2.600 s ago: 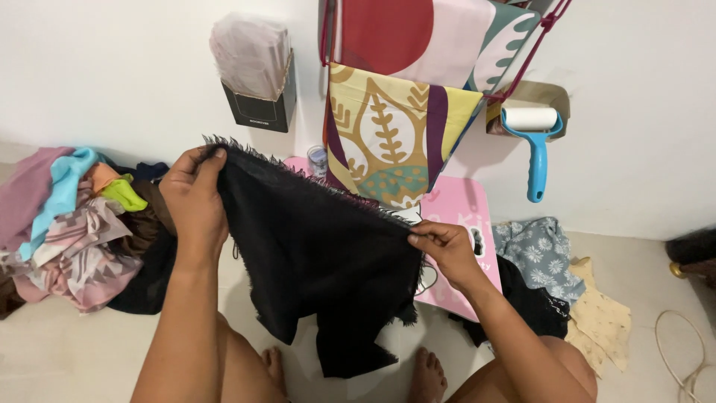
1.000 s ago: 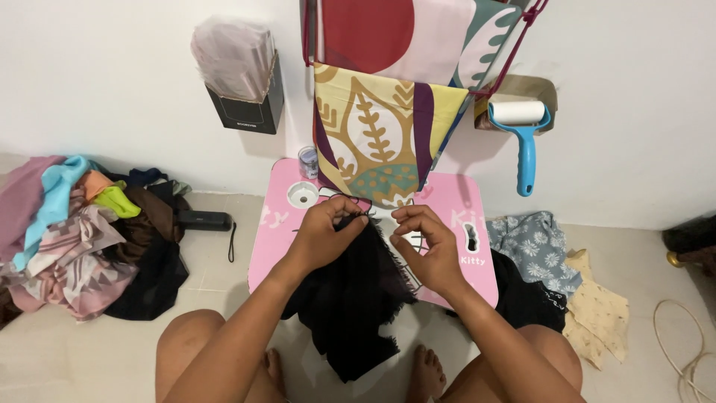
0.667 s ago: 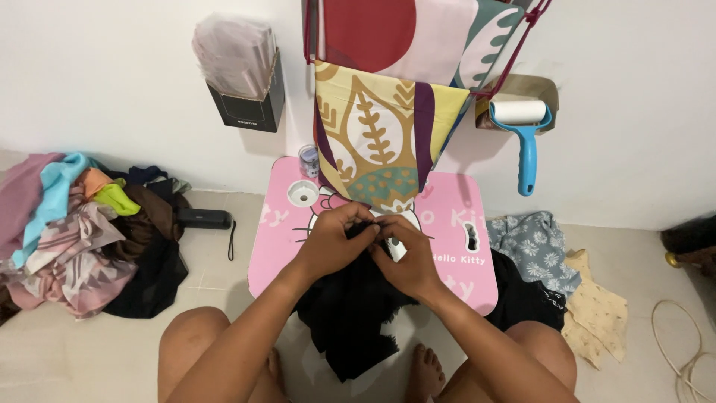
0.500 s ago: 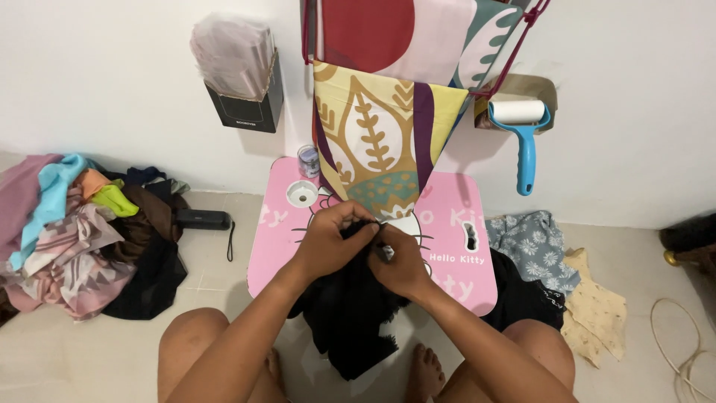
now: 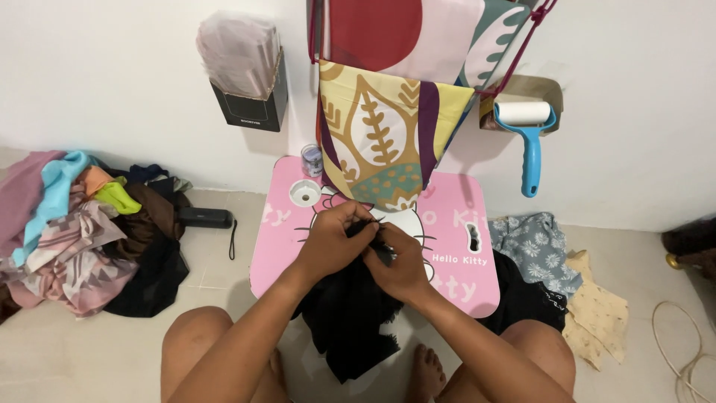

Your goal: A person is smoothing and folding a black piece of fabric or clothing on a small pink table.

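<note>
Left hand (image 5: 332, 242) and right hand (image 5: 399, 261) both pinch the black cloth (image 5: 350, 313) at its top edge over the pink bench (image 5: 455, 216), the rest hanging toward 6 o'clock, apparently to bunch it together.

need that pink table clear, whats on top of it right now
Both hands, left hand and right hand, bunch a black cloth over the pink table; a small jar stands at its back. Anything beneath the cloth is hidden.

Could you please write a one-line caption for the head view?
Both hands, left hand and right hand, gather black cloth over a pink table.
</note>
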